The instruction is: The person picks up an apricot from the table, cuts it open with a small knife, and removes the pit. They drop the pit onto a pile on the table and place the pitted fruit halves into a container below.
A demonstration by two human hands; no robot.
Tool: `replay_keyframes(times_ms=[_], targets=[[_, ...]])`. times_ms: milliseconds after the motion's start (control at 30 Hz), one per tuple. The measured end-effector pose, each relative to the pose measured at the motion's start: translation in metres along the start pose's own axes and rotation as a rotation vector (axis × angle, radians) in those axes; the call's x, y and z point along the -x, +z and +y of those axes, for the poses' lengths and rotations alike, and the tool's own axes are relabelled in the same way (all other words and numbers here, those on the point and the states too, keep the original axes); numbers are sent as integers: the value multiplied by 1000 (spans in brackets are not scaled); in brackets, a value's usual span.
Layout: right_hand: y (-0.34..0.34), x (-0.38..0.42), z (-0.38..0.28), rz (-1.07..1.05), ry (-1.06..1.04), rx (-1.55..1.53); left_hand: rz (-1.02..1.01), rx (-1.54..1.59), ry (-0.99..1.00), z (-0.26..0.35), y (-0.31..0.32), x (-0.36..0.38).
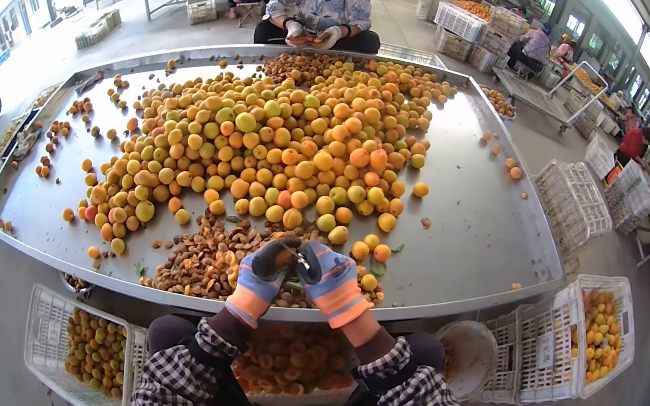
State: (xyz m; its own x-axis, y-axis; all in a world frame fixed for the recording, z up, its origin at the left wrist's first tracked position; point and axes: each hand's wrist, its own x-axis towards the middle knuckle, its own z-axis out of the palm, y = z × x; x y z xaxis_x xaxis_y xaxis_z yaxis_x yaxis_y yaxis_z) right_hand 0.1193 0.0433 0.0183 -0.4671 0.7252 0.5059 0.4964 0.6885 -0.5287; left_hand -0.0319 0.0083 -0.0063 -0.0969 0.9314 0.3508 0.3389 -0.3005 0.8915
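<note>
My left hand (264,272) and my right hand (327,277), both in grey, blue and orange gloves, meet over the near edge of the metal table (462,262). Their fingers are closed together on something small and dark that I cannot make out. Beneath and left of them lies a heap of brown pits (197,263). Beyond the hands a large pile of orange and yellow apricots (266,140) spreads across the tabletop. Below the table edge, between my knees, a container of halved apricots (292,363) shows.
A white crate of greenish apricots (95,349) stands at lower left. To the right are a white bucket (468,350) and a crate of apricots (602,334). Across the table sits a person (325,3) in gloves. Other people and crates are farther back.
</note>
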Motion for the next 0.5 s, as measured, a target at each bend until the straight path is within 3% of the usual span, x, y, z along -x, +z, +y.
replay_keyframes(times_ms=[33,100,133,167,233,267,300,333,367,433,500], targets=[[2,1,-1,-2,2,-2,21,-2,-18,0,1,0],[5,6,-4,4,-76,-37,136,344,-158,-14,8,-1],[3,6,-7,-45,-67,53,128,185,-69,-26,3,-2],[7,4,-5,110,-60,-80,111,359,-138,-27,-1,-6],[11,2,19,92,122,-265,42,708,-334,-11,-8,-2],[14,7,36,33,278,-194,4,677,-311,-2,-10,1],[5,1,30,184,284,-646,-34,645,-284,4,-12,3],[-4,-5,27,226,373,-654,-74,701,-377,8,-15,4],[7,-9,33,425,348,-896,-86,716,-454,19,-15,4],[-12,-5,42,206,435,-1034,-116,692,-458,24,-12,6],[-19,-5,31,206,476,-1089,-148,720,-474,18,-6,8]])
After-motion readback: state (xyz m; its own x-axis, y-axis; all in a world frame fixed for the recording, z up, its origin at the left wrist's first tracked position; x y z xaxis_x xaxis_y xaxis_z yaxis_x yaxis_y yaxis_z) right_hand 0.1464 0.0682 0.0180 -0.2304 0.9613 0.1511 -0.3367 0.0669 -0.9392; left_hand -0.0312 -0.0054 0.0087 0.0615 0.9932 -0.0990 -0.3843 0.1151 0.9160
